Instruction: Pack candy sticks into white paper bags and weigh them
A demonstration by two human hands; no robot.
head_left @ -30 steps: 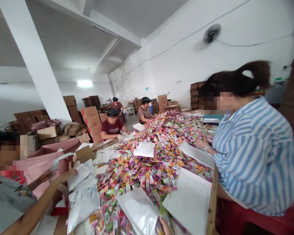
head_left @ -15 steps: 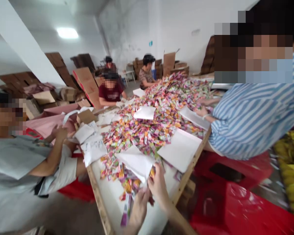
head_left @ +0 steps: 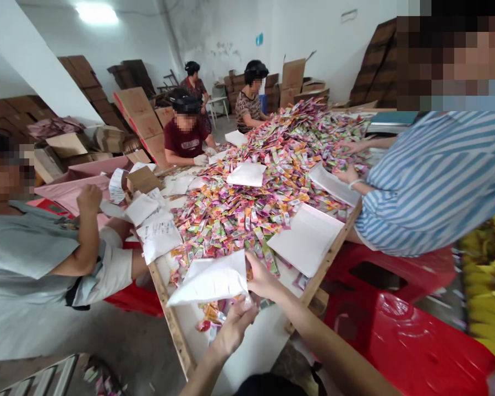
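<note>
At lower centre, your left hand point(head_left: 233, 326) and right hand point(head_left: 264, 280) both pinch the white bag point(head_left: 214, 283) closed-fingered, likely steadying it.

Between the forearms point(head_left: 322, 341), the near counter point(head_left: 258, 342) is bare and passable; just beyond, the held white bag point(head_left: 210, 286) bars the way, heaped packets point(head_left: 239, 212) fill the middle, and labelled bags point(head_left: 161, 237) crowd the left.

Nothing legible. Print too small or blurred: white lettering point(head_left: 190, 144) on maroon short-sleeved shirt point(head_left: 180, 132) beyond wooden-edged white table point(head_left: 258, 333); dark print point(head_left: 150, 231) on bulging white plastic mailer point(head_left: 163, 245) at table's left edge.
</note>
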